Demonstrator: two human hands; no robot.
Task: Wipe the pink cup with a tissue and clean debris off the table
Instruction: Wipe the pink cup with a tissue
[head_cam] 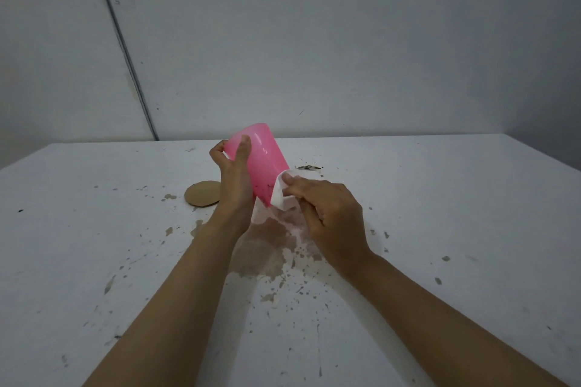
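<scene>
Left hand fingers curled round tilted pink cup above stained desk, right hand fingers pinching white tissue against its rim, dark debris behind

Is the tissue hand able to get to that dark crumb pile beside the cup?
Probably yes. The dark crumb pile lies just beyond the right hand and its tissue, with only table between. The pink cup, gripped by the left hand, tilts off to the side.
</scene>
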